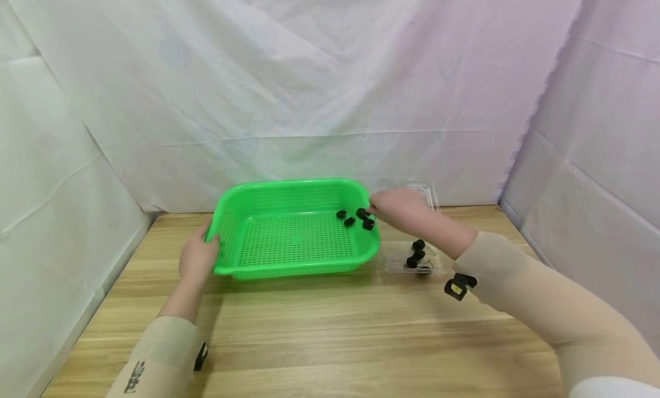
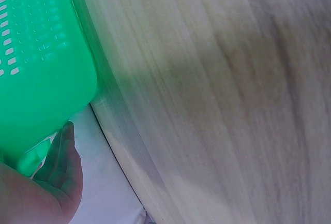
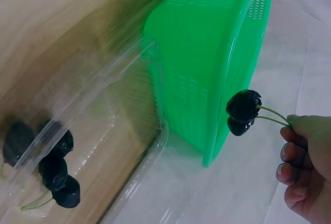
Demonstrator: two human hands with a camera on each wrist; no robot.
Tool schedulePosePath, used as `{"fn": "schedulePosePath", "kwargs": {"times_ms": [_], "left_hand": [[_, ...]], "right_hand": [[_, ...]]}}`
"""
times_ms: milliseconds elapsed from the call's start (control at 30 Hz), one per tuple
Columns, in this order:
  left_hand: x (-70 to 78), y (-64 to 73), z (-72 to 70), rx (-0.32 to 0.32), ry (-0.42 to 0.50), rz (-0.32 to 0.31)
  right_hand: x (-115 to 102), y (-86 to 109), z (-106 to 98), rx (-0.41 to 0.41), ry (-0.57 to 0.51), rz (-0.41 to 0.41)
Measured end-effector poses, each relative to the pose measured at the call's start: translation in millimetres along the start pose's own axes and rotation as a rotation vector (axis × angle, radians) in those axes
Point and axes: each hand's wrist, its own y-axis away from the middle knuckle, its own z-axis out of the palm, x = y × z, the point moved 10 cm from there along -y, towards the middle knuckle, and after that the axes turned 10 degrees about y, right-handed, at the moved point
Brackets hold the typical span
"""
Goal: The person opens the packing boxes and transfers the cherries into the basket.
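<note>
A green plastic basket with a slotted floor stands on the table. My left hand grips its left rim, thumb over the top and fingers along the outside, as the left wrist view also shows. Above the basket's right end, my right hand pinches the thin green stems of a pair of dark cherries, which hang by the rim. Two more dark cherries are inside the basket near its right end. Several cherries lie in a clear plastic box below my right forearm.
The clear box's raised lid leans at the back, partly hidden by my right hand. White sheeting hangs behind and on both sides of the wooden table.
</note>
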Motion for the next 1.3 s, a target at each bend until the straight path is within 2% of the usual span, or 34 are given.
{"fn": "schedulePosePath", "kwargs": {"times_ms": [100,467,833,1300], "left_hand": [[0.1,0.4,0.0,0.000,0.001,-0.004],[0.7,0.5,-0.7,-0.002,0.007,-0.012],[0.5,0.2,0.4,-0.001,0.014,-0.010],[1.8,0.4,0.3,0.014,0.031,0.006]], "right_hand": [[-5.4,-5.4,-0.2,-0.002,0.021,-0.014],[-21.8,-25.4,7.4,-0.027,-0.060,-0.057],[-28.3,-40.6,26.6,-0.046,-0.065,-0.043],[-37.1,-48.6,43.0,0.021,-0.099,-0.124]]}}
